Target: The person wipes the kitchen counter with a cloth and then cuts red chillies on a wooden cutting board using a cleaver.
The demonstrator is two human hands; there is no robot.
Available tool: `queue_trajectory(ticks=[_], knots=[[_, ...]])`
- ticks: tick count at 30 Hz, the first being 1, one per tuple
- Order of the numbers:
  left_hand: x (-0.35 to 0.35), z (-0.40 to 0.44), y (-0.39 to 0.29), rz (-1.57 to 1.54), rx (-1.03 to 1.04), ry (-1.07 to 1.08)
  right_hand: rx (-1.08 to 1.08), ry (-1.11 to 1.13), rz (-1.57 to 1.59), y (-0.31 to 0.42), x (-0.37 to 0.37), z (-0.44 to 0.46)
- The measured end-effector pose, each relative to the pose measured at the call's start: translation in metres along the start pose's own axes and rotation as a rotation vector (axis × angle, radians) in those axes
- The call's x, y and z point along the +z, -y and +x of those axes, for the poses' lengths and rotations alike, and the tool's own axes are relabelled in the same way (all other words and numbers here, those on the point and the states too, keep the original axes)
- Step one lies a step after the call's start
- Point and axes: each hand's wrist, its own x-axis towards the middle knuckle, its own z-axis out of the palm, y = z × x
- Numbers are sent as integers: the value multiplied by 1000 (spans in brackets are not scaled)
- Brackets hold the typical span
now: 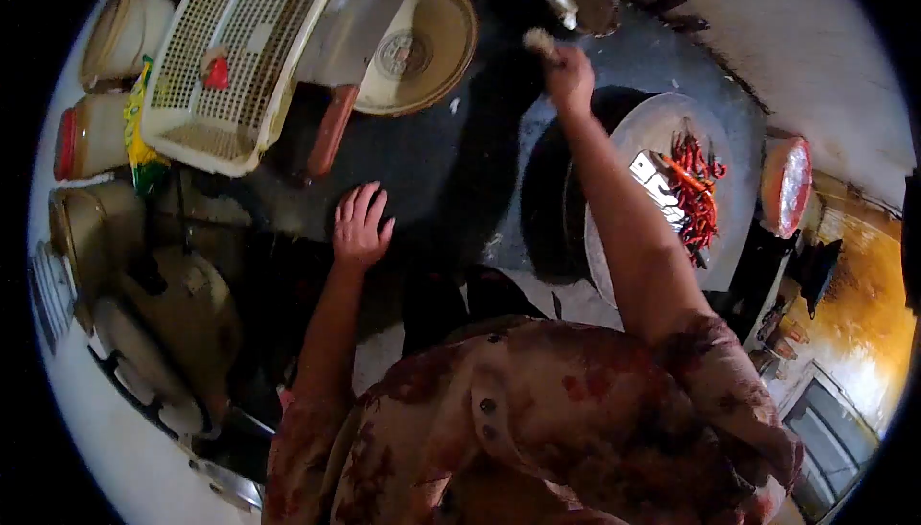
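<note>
My right hand [568, 79] is closed around a small pale brown thing [540, 43] that I cannot make out, over the dark counter [489, 156]. Just beyond it at the top is a small bowl [583, 2] with something white inside. My left hand [361, 223] rests with fingers spread at the counter's front edge, holding nothing. Near its fingertips lies the wooden handle of a cleaver [350, 31], whose blade reaches across the rim of a beige bowl [422, 46]. Under my right forearm, a round tray [622, 151] bears red chilies [698, 189] and a patterned white item.
A white plastic basket [230, 55] with a small red piece stands at upper left. Left of it are a yellow-green packet [142, 141] and lidded jars [96, 132]. A pot lid [149, 367] is at lower left. A red-rimmed container [787, 186] sits at the right.
</note>
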Motion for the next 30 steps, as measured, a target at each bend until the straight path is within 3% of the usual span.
queue_trajectory(ticks=[1, 3, 5, 8, 10, 15, 18, 20, 21, 22, 24, 26, 30], knots=[[3, 0, 1, -2, -3, -4, -25, -30, 10, -23, 27, 16], [5, 0, 3, 14, -3, -23, -326, -72, -22, -27, 66, 21], [3, -1, 2, -19, -1, -3, -323, 36, 29, 12, 90, -5], [3, -1, 0, 8, -7, -28, -604, 166, 42, 35, 90, -67], [8, -4, 3, 27, 3, -28, -678, 301, 186, 40, 58, -110], [8, -6, 3, 57, -25, 23, -610, 581, 137, 16, -9, -190], [11, -8, 7, 42, -6, 0, -692, 426, -160, -8, -20, -196], [15, -14, 7, 46, -3, -23, -271, 237, -225, 3, -24, -157], [14, -13, 6, 50, -3, -25, -315, 150, -193, 1, -27, -128], [14, -10, 8, 57, 0, -32, -182, 122, -255, 19, -34, -101], [13, -10, 10, 38, 36, -56, -197, 129, -301, -1, -20, -67], [15, -11, 9, 68, 30, -50, -388, -28, -351, -41, 17, -85], [20, -13, 15, 29, 82, -117, -332, 168, -94, -16, -9, -181]])
